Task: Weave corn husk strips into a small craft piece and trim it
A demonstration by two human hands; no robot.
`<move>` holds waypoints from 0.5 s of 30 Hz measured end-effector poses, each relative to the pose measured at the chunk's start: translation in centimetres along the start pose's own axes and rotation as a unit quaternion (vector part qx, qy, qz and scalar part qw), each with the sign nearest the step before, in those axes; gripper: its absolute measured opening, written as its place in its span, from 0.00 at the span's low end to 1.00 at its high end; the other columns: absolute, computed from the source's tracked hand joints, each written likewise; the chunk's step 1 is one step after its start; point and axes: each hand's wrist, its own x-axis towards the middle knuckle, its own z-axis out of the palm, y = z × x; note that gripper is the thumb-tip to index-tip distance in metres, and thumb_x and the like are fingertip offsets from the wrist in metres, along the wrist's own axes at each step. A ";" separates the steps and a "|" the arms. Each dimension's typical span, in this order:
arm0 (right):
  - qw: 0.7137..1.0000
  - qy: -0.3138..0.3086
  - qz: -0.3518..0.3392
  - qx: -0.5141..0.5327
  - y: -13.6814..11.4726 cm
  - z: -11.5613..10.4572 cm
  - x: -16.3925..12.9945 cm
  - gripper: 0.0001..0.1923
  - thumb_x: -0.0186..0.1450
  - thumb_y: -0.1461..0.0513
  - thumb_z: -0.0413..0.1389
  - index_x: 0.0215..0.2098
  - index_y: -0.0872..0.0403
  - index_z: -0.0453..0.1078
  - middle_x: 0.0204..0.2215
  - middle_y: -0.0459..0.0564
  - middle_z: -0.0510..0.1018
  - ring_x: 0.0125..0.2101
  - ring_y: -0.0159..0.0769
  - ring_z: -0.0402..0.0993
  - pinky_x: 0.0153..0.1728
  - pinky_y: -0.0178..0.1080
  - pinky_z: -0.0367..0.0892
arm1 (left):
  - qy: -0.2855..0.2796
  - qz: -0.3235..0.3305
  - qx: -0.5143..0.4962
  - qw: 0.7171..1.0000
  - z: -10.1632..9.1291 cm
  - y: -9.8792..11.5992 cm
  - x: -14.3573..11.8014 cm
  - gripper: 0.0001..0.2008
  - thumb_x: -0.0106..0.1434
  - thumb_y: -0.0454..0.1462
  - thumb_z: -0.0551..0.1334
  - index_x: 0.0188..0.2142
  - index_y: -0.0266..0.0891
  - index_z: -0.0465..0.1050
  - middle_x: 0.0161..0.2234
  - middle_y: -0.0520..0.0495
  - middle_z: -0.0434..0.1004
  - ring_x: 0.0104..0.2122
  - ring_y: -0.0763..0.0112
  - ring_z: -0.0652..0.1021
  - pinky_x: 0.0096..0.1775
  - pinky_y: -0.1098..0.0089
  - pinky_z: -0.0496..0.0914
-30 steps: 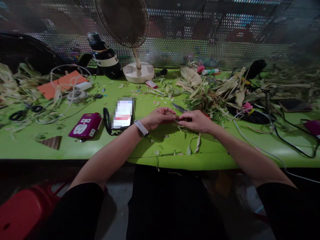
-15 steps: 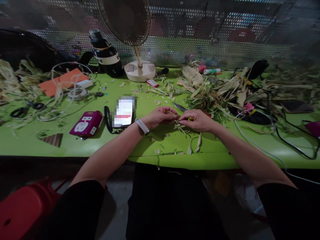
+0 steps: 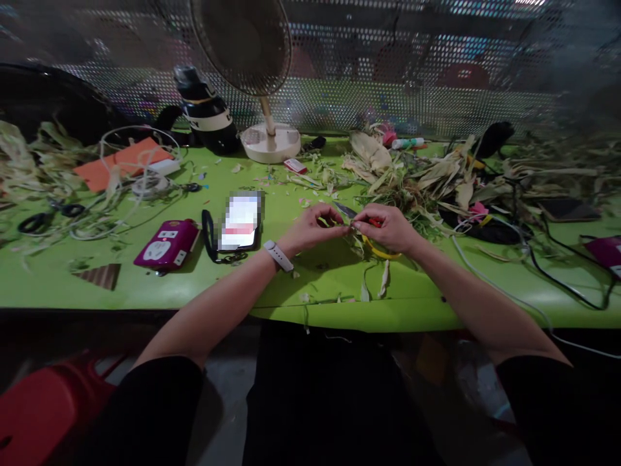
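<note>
Dim light overall, brightest on the green table [image 3: 145,291], with soft shadows under the arms. Edges bend and blur; the mesh [image 3: 436,97] behind smears out of focus.

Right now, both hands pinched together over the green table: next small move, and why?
Probably keep both pinches and draw the strip taut, a judgement only. The left hand and right hand meet fingertip to fingertip on a thin husk strip, too small to make out clearly. A yellow loop lies under the right hand and the husk pile sits just behind.
</note>
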 end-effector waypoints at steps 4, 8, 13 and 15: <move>0.997 0.030 -0.057 -0.051 -0.2 0.2 0.0 0.08 0.63 0.60 0.55 0.29 0.53 0.75 0.25 0.47 0.76 0.27 0.33 0.70 0.31 0.37 0.63 | -0.013 0.034 -0.041 0.999 0.4 -0.9 0.1 0.16 0.49 0.44 0.72 0.30 0.35 0.72 0.30 0.49 0.76 0.32 0.74 0.75 0.39 0.69 0.70; 0.983 0.069 -0.105 -0.135 -0.4 0.6 -0.2 0.08 0.64 0.59 0.55 0.30 0.52 0.75 0.27 0.48 0.78 0.30 0.35 0.72 0.34 0.39 0.63 | -0.030 0.022 -0.097 0.995 0.6 -1.4 0.0 0.16 0.51 0.43 0.71 0.32 0.34 0.71 0.32 0.49 0.77 0.33 0.74 0.77 0.40 0.68 0.72; 0.970 0.107 -0.129 -0.178 -0.7 0.8 -0.4 0.07 0.63 0.59 0.55 0.31 0.51 0.75 0.28 0.49 0.79 0.32 0.37 0.73 0.36 0.40 0.62 | -0.042 0.035 -0.158 0.986 0.8 -1.7 0.1 0.17 0.51 0.43 0.72 0.32 0.35 0.69 0.31 0.50 0.77 0.33 0.75 0.79 0.41 0.68 0.75; 0.972 0.122 -0.116 -0.167 -0.9 0.9 -0.4 0.07 0.62 0.60 0.55 0.31 0.51 0.74 0.28 0.49 0.78 0.31 0.37 0.72 0.36 0.41 0.62 | -0.037 0.056 -0.170 0.983 0.8 -1.6 0.2 0.17 0.51 0.43 0.72 0.32 0.35 0.68 0.30 0.51 0.77 0.33 0.75 0.79 0.41 0.68 0.75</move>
